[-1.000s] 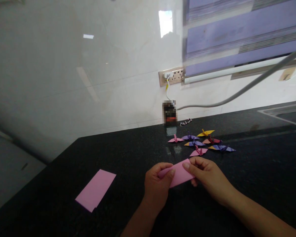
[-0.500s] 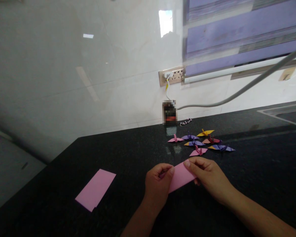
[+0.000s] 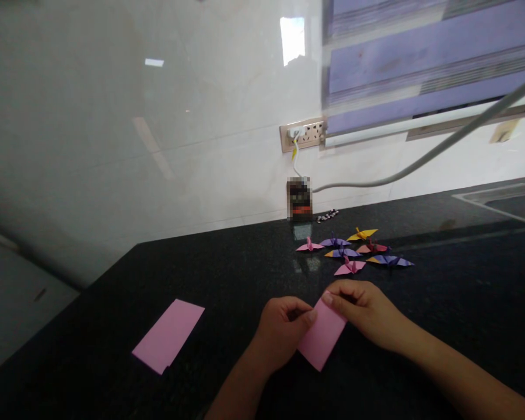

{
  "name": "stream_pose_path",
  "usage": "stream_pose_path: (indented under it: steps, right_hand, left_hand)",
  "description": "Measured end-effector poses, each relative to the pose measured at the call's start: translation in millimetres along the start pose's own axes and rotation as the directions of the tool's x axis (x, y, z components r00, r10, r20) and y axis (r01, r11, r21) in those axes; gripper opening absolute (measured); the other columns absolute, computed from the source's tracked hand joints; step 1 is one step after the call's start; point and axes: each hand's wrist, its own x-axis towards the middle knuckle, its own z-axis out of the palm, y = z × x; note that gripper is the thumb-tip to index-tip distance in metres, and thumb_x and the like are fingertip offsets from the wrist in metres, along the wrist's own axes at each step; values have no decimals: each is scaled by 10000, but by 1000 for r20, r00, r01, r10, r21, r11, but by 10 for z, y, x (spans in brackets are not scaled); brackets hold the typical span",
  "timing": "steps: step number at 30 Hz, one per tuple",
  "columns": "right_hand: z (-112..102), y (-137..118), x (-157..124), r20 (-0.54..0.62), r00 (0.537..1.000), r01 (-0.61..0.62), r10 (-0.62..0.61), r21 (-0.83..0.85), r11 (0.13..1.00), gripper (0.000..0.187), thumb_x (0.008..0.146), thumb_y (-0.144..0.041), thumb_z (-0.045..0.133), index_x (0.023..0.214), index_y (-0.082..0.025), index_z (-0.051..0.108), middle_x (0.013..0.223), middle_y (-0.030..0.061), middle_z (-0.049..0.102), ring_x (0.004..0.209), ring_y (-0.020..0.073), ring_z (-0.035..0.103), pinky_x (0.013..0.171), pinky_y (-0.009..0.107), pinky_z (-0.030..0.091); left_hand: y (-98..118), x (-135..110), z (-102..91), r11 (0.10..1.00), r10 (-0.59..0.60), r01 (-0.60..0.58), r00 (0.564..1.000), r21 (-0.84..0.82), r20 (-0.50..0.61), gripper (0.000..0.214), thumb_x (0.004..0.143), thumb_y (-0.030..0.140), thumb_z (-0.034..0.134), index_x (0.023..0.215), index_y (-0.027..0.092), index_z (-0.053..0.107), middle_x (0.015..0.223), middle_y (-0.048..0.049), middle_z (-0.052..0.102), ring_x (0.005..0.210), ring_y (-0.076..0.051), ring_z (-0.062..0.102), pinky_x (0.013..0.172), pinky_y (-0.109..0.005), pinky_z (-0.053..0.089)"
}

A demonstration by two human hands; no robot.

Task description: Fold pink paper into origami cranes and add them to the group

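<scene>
A small pink paper [image 3: 321,337] is held just above the black countertop [image 3: 227,274] by both of my hands. My left hand [image 3: 284,329] pinches its left edge with fingers curled. My right hand [image 3: 362,312] grips its upper right corner between thumb and fingers. The paper now hangs tilted, its lower corner pointing towards me. Just beyond my hands lie several folded paper cranes [image 3: 352,251] in pink, purple and yellow.
A second pink sheet [image 3: 168,335] lies flat on the counter to the left. A small dark box [image 3: 299,199] stands against the glossy wall under a socket strip [image 3: 303,135] with a cable [image 3: 420,163]. A sink edge [image 3: 503,198] shows at far right.
The pink paper has been turned from lying nearly level between my hands to hanging steeply, and both hands have come a little closer to me.
</scene>
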Motion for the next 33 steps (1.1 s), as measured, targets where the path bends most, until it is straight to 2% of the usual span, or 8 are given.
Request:
stream_pose_path:
  steps: [8,11,14,16,20,27,33]
  right_hand:
    - [8,-49,-4,-16,1000,-3,3,7,1000,246,775,-315,466,650,-136,579,585,-4,502,556,101,437,497,206,345]
    - [41,-72,-7,-58,996,-62,73,173,983,198,750,-327,508,740,-140,572,621,-6,514,539,90,443,481,198,353]
    - [102,-84,-19,-53,983,-144,174,357,923,286,694,-353,577,894,-152,534,650,-15,517,477,69,422,394,170,316]
    - [149,-97,-29,0,982,-170,187,421,891,305,660,-356,610,879,-153,545,645,-18,528,467,67,422,366,159,286]
    - [219,-141,-46,63,982,-183,176,515,837,240,636,-323,634,781,-138,584,654,-12,568,523,77,472,444,172,341]
    - [218,-132,-39,12,971,-214,239,485,848,207,654,-330,602,722,-135,582,614,-15,558,488,75,453,445,185,330]
    - [161,-68,-30,-86,967,-195,239,352,915,239,670,-331,585,554,-147,485,461,-65,377,398,42,287,376,179,201]
  left_hand:
    - [-7,-18,22,999,-29,29,1000,-27,1,196,676,298,557,617,117,603,561,-5,532,512,-92,431,472,-204,309]
    - [5,-16,52,989,-53,46,998,-142,-44,206,662,315,574,595,121,598,529,2,526,483,-88,424,463,-205,308]
    - [17,2,88,956,-84,47,990,-289,-118,200,655,311,591,599,120,599,540,-2,546,493,-92,446,481,-209,331]
    - [21,11,103,940,-79,20,984,-341,-161,178,662,290,592,615,119,602,572,-10,559,532,-101,467,519,-219,358]
    - [28,6,107,954,-19,-42,980,-297,-200,156,678,256,584,608,117,603,621,-18,551,603,-112,476,588,-236,384]
    - [8,-2,108,974,-15,-41,969,-222,-247,193,676,297,581,596,123,596,614,-14,542,594,-116,477,580,-237,389]
    - [-11,-3,96,962,-42,-40,956,-270,-291,202,696,309,564,618,123,581,595,6,521,571,-95,445,553,-215,367]
